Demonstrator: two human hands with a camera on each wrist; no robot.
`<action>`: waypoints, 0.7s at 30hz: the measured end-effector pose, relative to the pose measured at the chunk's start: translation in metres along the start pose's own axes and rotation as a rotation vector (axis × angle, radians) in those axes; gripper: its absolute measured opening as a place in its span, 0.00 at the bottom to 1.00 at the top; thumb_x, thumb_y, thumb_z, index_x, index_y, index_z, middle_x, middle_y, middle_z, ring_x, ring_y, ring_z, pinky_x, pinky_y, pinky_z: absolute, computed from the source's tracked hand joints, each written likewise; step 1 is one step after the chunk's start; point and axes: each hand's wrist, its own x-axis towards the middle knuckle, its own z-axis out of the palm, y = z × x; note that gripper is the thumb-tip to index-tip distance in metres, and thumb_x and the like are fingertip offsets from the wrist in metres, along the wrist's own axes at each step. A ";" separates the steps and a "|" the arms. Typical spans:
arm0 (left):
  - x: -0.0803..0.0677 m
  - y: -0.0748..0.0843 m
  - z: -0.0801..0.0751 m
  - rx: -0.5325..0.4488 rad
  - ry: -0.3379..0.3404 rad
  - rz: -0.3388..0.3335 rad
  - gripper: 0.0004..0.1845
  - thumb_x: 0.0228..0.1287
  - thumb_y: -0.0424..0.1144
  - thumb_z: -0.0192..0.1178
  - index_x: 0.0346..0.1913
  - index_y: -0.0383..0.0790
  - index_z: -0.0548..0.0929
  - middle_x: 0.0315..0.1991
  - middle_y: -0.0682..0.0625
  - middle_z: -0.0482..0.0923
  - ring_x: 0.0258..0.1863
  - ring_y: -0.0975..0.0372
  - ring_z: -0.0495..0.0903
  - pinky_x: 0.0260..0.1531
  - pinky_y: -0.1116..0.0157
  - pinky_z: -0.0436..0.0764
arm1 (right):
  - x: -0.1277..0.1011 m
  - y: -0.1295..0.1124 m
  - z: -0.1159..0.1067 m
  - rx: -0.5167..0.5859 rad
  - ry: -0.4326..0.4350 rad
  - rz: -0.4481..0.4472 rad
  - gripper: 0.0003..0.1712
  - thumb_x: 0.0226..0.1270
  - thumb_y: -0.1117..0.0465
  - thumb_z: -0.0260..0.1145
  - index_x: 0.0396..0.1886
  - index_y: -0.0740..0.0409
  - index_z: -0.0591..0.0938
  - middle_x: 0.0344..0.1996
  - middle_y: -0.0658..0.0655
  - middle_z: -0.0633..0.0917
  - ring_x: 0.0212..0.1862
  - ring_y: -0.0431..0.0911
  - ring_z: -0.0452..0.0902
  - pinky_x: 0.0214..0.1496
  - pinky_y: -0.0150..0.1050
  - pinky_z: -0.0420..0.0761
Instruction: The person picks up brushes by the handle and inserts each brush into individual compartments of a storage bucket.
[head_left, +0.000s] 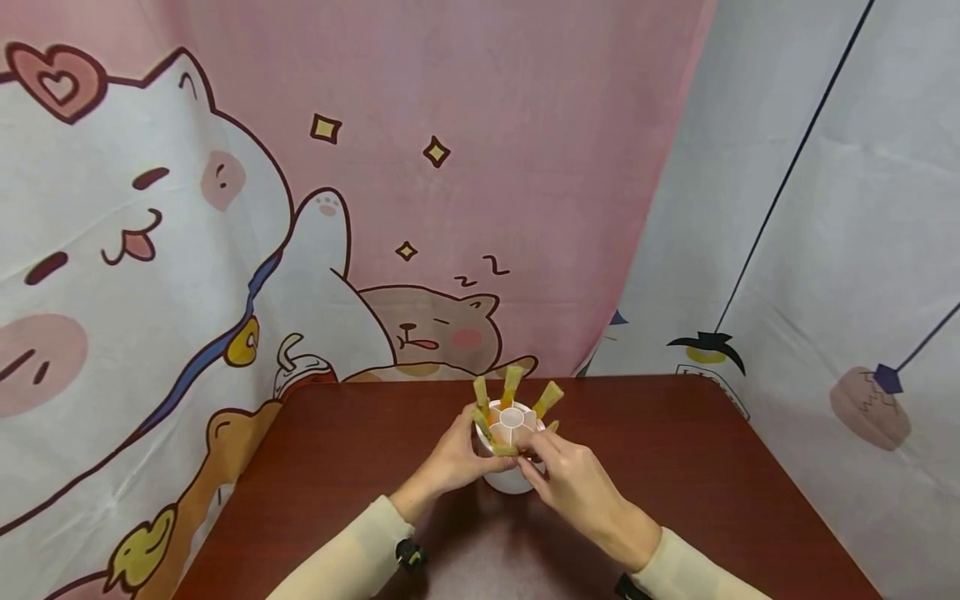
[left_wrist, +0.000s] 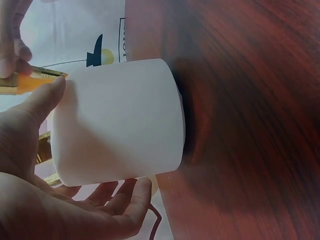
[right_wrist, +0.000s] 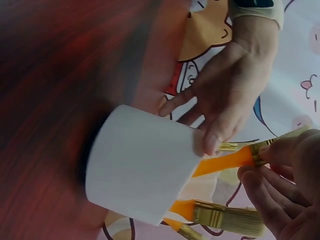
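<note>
Right hand grip: the right hand [head_left: 573, 475] is pinching the gold ferrule of an orange-handled brush [right_wrist: 235, 159], fingertips [right_wrist: 272, 152] closed together on it; the brush's handle end is sitting inside the cup at the near rim.
Left hand grip: the left hand [head_left: 453, 458] is cupping the white cup [head_left: 510, 475], thumb [left_wrist: 42, 97] pressing against the wall near the rim, the other fingers [left_wrist: 125, 197] curling loosely under the far side.
Right hand pose: it is reaching in from the lower right, wrist bent, back of the hand up, knuckles over the cup's near edge.
Left hand pose: it is coming in from the lower left, palm turned toward the cup's side.
Cup: it is standing upright on the dark red table [head_left: 337, 467], near the table's middle, between the two hands; its top is showing a white divided insert [head_left: 512, 417].
Other brushes: several brushes [head_left: 513, 382] are standing in the cup, bristles up, fanning outward along the far rim.
Sleeves: cream sleeves [head_left: 345, 558] are covering both forearms.
Backdrop: a cartoon cat curtain [head_left: 150, 250] is hanging behind the table.
</note>
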 end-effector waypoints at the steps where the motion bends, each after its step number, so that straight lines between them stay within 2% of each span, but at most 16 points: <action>1: 0.000 0.000 0.000 -0.003 0.001 -0.002 0.60 0.65 0.49 0.89 0.88 0.31 0.63 0.79 0.35 0.77 0.77 0.43 0.83 0.76 0.37 0.84 | -0.001 0.000 0.001 -0.012 -0.002 0.002 0.27 0.50 0.75 0.92 0.48 0.59 0.88 0.38 0.53 0.93 0.32 0.42 0.92 0.34 0.26 0.88; 9: -0.001 0.001 0.001 -0.011 0.007 -0.001 0.58 0.64 0.46 0.89 0.88 0.31 0.64 0.78 0.34 0.77 0.78 0.42 0.82 0.78 0.36 0.82 | -0.006 0.003 0.008 -0.086 0.007 0.026 0.22 0.55 0.74 0.89 0.46 0.59 0.89 0.35 0.52 0.94 0.30 0.40 0.91 0.31 0.30 0.87; 21: -0.003 0.006 0.000 -0.013 0.005 -0.008 0.60 0.64 0.45 0.89 0.88 0.29 0.63 0.79 0.32 0.76 0.79 0.39 0.79 0.80 0.33 0.78 | -0.009 0.006 0.015 -0.155 -0.009 0.082 0.19 0.56 0.73 0.89 0.43 0.58 0.90 0.31 0.51 0.93 0.27 0.41 0.90 0.28 0.35 0.85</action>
